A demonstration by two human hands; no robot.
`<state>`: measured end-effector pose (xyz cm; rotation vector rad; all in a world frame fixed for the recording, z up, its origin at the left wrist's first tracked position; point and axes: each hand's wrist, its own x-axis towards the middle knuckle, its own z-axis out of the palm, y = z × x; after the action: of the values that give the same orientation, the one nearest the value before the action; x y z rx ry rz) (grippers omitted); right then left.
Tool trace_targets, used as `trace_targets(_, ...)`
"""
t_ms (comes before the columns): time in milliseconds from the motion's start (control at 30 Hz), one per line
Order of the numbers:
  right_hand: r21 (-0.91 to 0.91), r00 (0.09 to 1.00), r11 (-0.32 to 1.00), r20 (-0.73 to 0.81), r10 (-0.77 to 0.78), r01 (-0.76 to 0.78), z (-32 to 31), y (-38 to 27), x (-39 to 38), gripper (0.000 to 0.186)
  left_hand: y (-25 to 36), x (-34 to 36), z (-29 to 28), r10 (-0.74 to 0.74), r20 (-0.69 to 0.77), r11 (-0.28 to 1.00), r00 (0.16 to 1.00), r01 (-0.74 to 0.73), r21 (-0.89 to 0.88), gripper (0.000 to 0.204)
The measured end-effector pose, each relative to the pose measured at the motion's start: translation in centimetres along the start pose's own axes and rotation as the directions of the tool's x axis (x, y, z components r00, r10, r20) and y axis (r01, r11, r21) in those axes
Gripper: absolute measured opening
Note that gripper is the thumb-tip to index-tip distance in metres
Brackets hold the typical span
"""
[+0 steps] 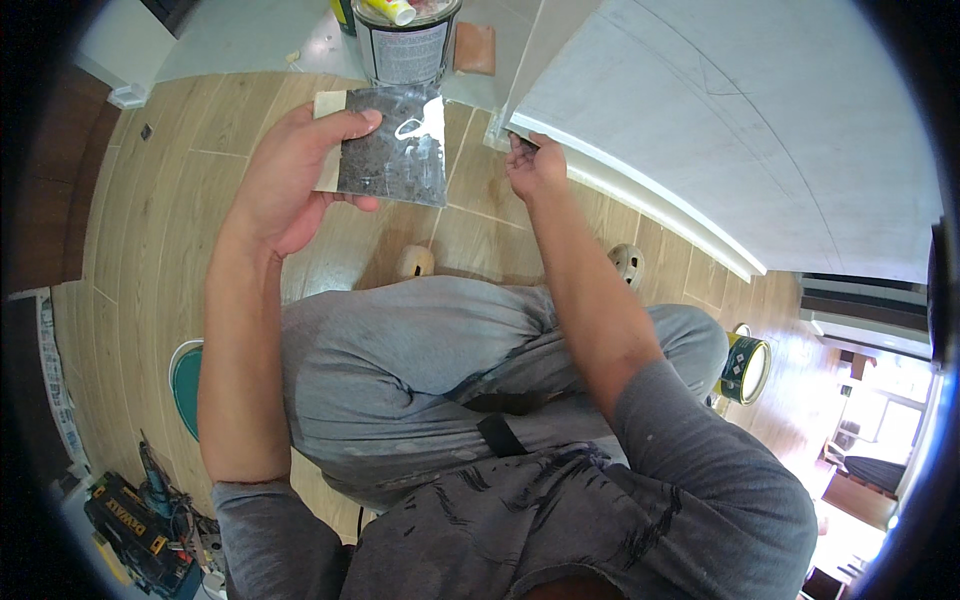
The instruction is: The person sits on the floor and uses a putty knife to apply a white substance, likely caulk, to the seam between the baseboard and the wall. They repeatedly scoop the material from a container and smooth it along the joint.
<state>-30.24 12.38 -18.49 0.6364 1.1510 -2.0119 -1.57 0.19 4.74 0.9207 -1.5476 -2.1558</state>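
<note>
My left hand (300,175) grips a flat grey square board (390,150) with a pale strip on its left edge and a small white blob of paste near its right side, thumb on top. My right hand (535,165) has its fingers closed on a small dark tool (525,138), mostly hidden, against the end of the white skirting (650,200) at the foot of the pale wall (740,130). A large tin (405,60) stands just beyond the board, with a yellow-and-white tube (390,10) lying on it. A terracotta-coloured slab (475,48) lies beside the tin.
I crouch on a wood-look floor (180,200). A green container (187,390) is left of me and a yellow-green tin (745,370) right. A black tool case (120,530) with tools lies lower left. A dark wooden panel (55,180) is at the far left; a bright room with furniture at right.
</note>
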Motion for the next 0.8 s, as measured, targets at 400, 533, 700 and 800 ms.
trace_targets(400,0.003,0.983,0.988,0.103,-0.152,0.153,-5.3,-0.4,-4.2,0.016,0.2,-0.4,0.0,-0.025,0.011,1.000,1.000,0.025,0.012,0.028)
trace_targets(533,-0.101,0.996,0.992,0.060,-0.069,0.075,-6.1,2.5,-2.6,0.015,0.1,-0.4,0.2,-0.031,0.006,1.000,1.000,0.031,-0.005,0.028)
trace_targets(700,-0.089,0.998,0.995,0.021,-0.053,0.055,-3.9,4.0,-0.4,0.015,0.2,-0.2,0.2,-0.027,-0.013,1.000,1.000,0.027,0.002,0.027)
trace_targets(800,-0.100,0.998,0.994,-0.038,-0.054,0.049,-2.7,4.0,1.0,0.015,0.2,0.0,0.3,-0.033,-0.008,0.999,0.999,0.033,0.017,0.027)
